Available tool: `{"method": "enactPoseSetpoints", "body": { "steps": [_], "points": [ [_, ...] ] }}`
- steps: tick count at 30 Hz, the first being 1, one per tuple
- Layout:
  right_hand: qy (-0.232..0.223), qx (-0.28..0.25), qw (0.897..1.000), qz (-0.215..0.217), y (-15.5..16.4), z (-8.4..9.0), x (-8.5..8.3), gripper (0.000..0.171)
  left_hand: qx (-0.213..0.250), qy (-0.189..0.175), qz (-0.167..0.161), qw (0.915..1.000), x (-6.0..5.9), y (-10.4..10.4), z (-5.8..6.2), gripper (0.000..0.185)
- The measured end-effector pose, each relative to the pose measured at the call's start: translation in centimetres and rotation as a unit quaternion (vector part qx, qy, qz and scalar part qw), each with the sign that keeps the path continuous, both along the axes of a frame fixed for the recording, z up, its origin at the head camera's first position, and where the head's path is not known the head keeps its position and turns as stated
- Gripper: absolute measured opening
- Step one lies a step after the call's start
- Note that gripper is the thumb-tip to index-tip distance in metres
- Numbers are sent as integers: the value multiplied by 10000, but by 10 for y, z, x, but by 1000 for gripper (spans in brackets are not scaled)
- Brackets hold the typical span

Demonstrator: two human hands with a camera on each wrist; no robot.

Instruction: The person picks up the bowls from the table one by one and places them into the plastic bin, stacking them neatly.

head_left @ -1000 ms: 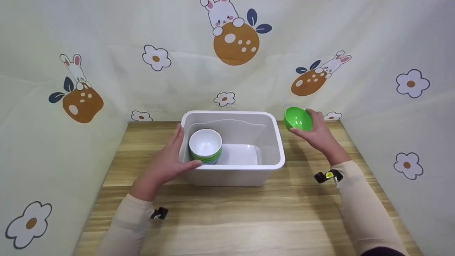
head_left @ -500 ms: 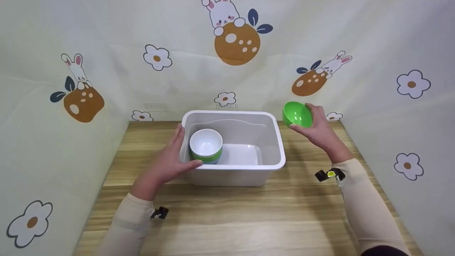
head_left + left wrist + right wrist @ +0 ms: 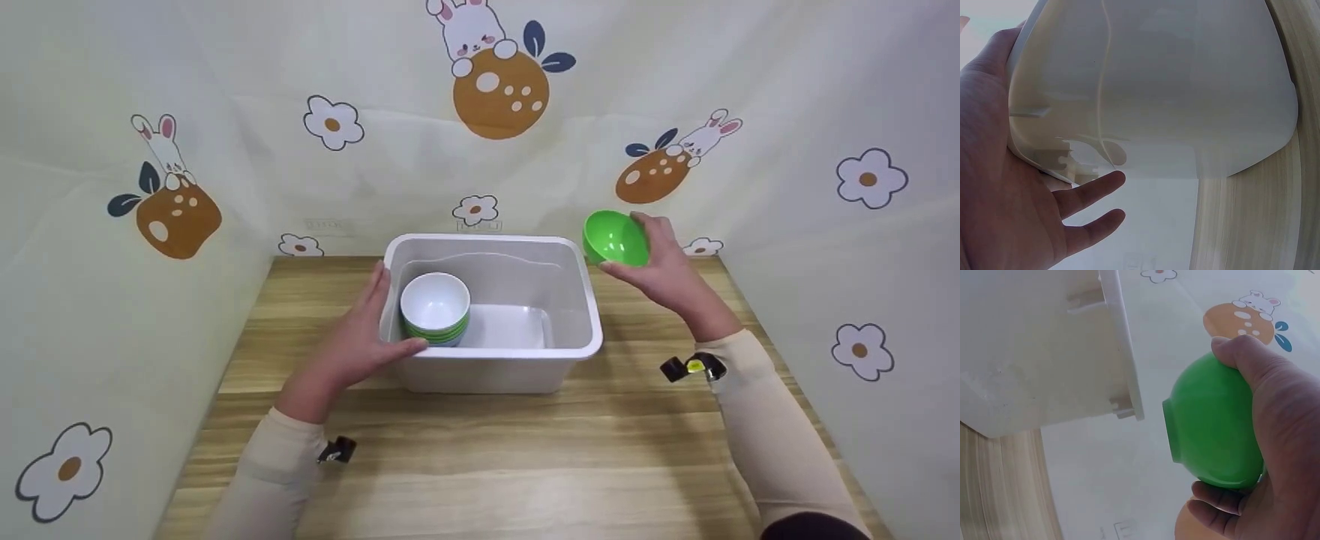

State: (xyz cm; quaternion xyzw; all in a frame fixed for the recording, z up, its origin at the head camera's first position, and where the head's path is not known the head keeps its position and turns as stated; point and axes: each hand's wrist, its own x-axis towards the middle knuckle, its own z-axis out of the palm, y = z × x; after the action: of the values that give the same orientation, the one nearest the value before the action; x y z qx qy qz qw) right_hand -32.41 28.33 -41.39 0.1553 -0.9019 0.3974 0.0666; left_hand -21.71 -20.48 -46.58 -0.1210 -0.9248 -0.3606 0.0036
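In the head view, my right hand (image 3: pixel 664 266) grips a green bowl (image 3: pixel 616 238) by its rim, raised beside the bin's back right corner. The bowl's opening is tilted towards the camera. Its round underside and foot ring show in the right wrist view, between the thumb and the fingers. My left hand (image 3: pixel 349 349) rests on the left front corner of a white plastic bin (image 3: pixel 480 373), thumb along the front rim and fingers straight against the left side. Inside the bin, at its left, stands a stack of bowls (image 3: pixel 435 304), white on top with green rims beneath.
The bin stands on a wood-grain tabletop (image 3: pixel 517 457). Behind and on both sides hang pale curtains (image 3: pixel 390 172) printed with rabbits, oranges and flowers. Small dark camera mounts are strapped to both wrists.
My right hand has raised the green bowl a little and moved it slightly left towards the bin's right rim. The left hand, the bin and the stack stay in place.
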Motion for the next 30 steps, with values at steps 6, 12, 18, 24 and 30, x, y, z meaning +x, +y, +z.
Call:
{"method": "enactPoseSetpoints", "body": {
  "steps": [6, 12, 18, 24, 30],
  "points": [
    [1, -24, 9999, 138, -8, -2, -1, 105, 50, -26, -33, 10000, 0, 0, -2, 135],
    [-51, 69, 9997, 243, -18, 3, 0, 107, 43, -63, -25, 10000, 0, 0, -1, 136],
    [31, 180, 9988, 454, -29, 7, 0, 107, 41, -68, -12, 10000, 0, 0, -1, 136],
    [23, 303, 9981, 544, -39, 11, 0, 109, 15, -64, -15, 10000, -2, 0, -2, 136],
    [-81, 413, 9968, 680, -49, 16, 2, 111, 102, -26, -20, 9999, -2, 0, -2, 135]
  ]
}}
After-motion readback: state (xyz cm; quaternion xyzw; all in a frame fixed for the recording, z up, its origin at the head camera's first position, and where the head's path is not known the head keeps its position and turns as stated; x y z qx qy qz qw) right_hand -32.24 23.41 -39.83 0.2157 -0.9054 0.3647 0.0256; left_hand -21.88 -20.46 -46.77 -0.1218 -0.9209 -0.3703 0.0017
